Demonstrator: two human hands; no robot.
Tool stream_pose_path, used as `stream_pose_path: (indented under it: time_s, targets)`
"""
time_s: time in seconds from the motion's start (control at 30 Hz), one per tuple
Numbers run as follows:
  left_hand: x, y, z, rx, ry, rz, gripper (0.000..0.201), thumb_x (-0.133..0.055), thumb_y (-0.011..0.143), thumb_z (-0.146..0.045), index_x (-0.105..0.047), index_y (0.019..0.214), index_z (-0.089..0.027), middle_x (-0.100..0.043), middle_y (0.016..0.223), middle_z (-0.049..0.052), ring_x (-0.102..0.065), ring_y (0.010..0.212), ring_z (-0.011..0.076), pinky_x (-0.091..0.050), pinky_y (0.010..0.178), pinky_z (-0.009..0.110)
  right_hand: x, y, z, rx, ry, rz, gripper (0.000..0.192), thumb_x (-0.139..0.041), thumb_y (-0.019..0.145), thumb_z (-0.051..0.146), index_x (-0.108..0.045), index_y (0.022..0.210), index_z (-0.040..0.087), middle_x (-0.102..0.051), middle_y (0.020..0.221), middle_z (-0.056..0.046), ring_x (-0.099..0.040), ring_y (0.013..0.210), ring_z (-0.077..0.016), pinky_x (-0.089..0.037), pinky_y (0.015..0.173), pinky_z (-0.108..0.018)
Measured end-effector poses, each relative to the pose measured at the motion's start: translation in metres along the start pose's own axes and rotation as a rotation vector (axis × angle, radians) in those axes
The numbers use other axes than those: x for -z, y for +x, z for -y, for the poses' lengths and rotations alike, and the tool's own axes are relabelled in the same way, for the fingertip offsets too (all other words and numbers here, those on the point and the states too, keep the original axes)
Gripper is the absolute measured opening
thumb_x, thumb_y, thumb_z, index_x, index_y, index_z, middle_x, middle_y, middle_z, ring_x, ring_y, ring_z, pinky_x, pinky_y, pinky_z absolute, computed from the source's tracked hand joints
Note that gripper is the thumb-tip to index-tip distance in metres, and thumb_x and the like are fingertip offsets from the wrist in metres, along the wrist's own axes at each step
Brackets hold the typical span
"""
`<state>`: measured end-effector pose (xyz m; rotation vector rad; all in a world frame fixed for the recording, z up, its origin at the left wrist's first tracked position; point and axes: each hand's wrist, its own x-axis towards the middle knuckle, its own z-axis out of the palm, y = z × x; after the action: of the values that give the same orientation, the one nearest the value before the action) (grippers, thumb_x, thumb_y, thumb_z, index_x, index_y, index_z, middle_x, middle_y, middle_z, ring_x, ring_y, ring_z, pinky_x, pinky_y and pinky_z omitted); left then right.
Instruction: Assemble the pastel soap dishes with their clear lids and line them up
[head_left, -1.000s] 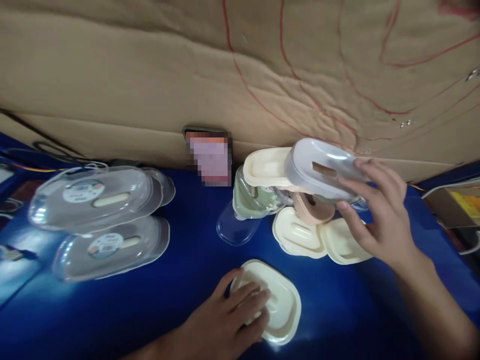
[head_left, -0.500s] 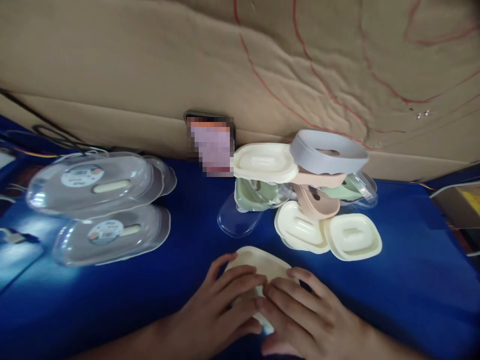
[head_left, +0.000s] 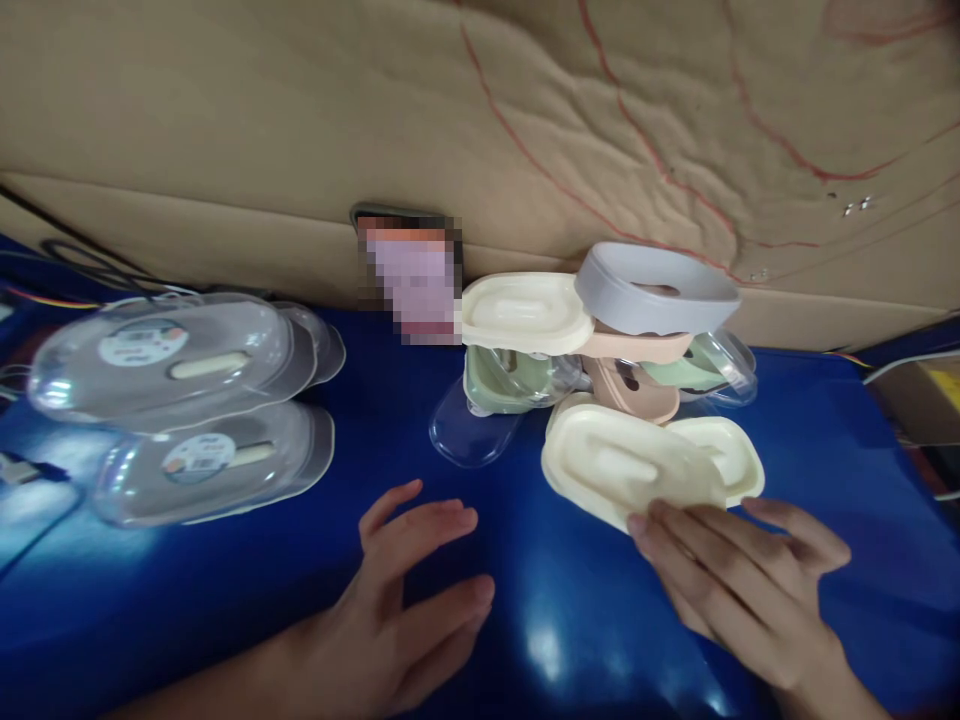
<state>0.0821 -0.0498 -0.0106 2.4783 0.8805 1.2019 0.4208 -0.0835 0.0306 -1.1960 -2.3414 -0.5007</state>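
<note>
Right hand (head_left: pixel 739 590) is gripping the near rim of a cream rounded plastic soap-dish tray (head_left: pixel 626 470), setting it onto the cream trays by the pile toward the blue table's (head_left: pixel 225 600) far edge; left hand (head_left: pixel 409 590) is hovering empty, fingers spread. Sorting looks part done: the mixed pile of plastic dishes (head_left: pixel 600 350) is waiting. Lower pieces are lying hidden

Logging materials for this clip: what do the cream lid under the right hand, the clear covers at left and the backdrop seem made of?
Cream lid: likely moulded plastic, matte, with smooth rounded edges and a raised centre. The right hand holds its near edge. Clear covers: thin transparent plastic, glossy, showing glare and round labels. Backdrop: brown corrugated cardboard, creased, with red lines.
</note>
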Motion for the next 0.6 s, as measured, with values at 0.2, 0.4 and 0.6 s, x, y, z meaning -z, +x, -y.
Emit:
stream_pose_path:
  time_s: [0.2,0.4,0.6]
  targets:
    - [-0.001,-0.002,0.0,-0.002,-0.028,0.077,0.032,-0.065,0.088,0.0,-0.064,0.112,-0.021,-0.052,0.142,0.01,-0.057,0.133,0.0235,-0.033,0.129,0.053,-0.014,0.013,-0.002,0.078,-0.017,0.056,0.033,-0.072,0.102,0.016,-0.076,0.133,0.025,-0.083,0.118,0.001,-0.072,0.101,-0.0167,-0.04,0.11,-0.04]
    - [-0.003,-0.003,-0.004,0.006,0.018,0.14,0.032,-0.066,0.09,-0.005,-0.067,0.116,-0.024,-0.058,0.139,0.009,-0.061,0.128,0.0236,-0.037,0.126,0.054,-0.031,0.024,0.015,0.055,0.089,0.112,0.031,-0.072,0.101,0.013,-0.073,0.132,0.019,-0.083,0.117,-0.004,-0.074,0.1,-0.0171,-0.043,0.108,-0.04]
    - [0.034,0.022,0.014,-0.122,0.308,0.101,0.04,-0.069,0.092,-0.001,-0.072,0.123,-0.027,-0.065,0.141,0.002,-0.064,0.127,0.0212,-0.03,0.13,0.051,-0.047,0.024,0.025,-0.006,0.104,0.208,0.041,-0.071,0.103,0.016,-0.067,0.144,0.019,-0.077,0.135,-0.008,-0.071,0.119,-0.0205,-0.038,0.117,-0.043]
